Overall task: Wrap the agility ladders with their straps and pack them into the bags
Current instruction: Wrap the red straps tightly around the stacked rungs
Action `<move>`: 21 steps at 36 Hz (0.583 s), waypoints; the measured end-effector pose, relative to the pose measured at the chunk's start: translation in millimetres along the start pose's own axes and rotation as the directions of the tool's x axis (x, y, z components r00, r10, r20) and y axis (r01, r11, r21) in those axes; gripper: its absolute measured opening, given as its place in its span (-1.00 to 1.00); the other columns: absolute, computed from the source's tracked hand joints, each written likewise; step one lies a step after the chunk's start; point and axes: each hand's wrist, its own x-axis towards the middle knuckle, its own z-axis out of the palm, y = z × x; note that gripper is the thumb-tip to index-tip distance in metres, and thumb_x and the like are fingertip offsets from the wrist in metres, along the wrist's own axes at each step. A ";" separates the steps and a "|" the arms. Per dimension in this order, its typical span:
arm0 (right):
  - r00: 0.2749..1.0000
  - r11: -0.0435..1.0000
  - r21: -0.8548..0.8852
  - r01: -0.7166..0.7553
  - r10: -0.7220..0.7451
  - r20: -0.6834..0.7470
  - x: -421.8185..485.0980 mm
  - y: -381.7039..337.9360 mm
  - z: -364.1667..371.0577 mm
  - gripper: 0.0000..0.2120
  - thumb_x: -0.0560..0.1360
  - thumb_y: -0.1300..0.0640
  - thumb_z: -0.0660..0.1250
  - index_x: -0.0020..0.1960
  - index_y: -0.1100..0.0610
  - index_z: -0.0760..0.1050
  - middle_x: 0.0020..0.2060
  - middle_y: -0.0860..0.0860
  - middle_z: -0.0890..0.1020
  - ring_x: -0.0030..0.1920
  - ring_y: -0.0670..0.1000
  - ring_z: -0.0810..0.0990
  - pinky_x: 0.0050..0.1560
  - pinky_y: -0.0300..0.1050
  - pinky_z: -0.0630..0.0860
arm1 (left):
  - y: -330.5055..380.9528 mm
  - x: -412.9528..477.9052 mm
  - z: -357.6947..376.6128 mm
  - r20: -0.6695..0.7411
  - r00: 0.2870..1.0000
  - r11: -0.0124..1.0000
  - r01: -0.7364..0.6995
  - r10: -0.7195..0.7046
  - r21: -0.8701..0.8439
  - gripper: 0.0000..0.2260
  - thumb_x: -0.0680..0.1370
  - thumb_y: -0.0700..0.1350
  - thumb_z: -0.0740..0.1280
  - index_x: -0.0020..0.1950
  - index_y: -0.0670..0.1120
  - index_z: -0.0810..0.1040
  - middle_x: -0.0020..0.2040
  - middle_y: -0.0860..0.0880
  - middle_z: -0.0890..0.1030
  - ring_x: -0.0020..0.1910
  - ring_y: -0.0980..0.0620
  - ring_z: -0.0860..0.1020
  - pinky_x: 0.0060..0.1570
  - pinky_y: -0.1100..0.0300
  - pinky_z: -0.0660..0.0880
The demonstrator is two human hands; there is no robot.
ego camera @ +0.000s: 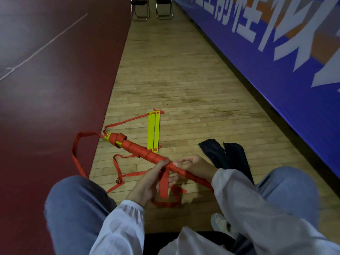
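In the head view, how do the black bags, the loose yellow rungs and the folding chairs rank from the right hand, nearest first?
1. black bags, just beyond the right hand.
2. yellow rungs, on the floor, ahead and left.
3. folding chairs, at the far end.

Woven cloth strap (pixel 164 186) — worn wooden floor (pixel 184 80)

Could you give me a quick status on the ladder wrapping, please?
Right hand grips bundle; left hand holds strap against it. Bundle mostly wrapped, not bagged. Two rungs and slack strap lie on floor; bags by right knee.
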 end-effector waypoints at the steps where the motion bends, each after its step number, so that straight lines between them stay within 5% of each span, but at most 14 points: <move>1: 1.000 1.000 -0.012 0.008 -0.008 -0.020 0.1 0.5 0.3 -0.88 0.50 -0.02 0.41 -0.03 0.01 0.63 -0.26 -0.07 0.65 -0.25 -0.11 0.59 -0.24 -0.39 0.49 | 0.2 -0.5 0.6 0.004 1.000 1.000 0.001 -0.001 0.003 -0.75 0.59 0.01 0.26 0.08 -0.14 0.59 -0.17 -0.06 0.68 -0.34 0.05 0.66 -0.45 0.29 0.52; 9: 0.985 0.986 -0.164 0.036 -0.062 -0.160 2.5 13.0 1.5 -0.70 0.27 -0.23 0.50 -0.05 -0.16 0.61 -0.14 -0.06 0.69 -0.07 -0.04 0.66 0.07 -0.02 0.57 | 1.4 -0.2 3.1 -0.024 1.000 1.000 -0.002 0.003 0.017 -0.74 0.58 0.00 0.29 0.09 -0.18 0.57 -0.21 -0.10 0.69 -0.35 0.02 0.67 -0.46 0.25 0.55; 21: 0.993 0.971 -0.235 0.041 -0.065 -0.095 -6.6 8.4 -0.6 -0.69 0.37 -0.10 0.52 0.05 -0.02 0.58 -0.11 -0.11 0.67 -0.08 -0.06 0.65 -0.01 -0.11 0.56 | -1.2 2.6 7.5 -0.051 0.999 1.000 -0.001 0.002 0.015 -0.81 0.61 -0.12 0.25 0.06 -0.23 0.52 -0.29 -0.14 0.68 -0.42 0.02 0.66 -0.54 0.27 0.52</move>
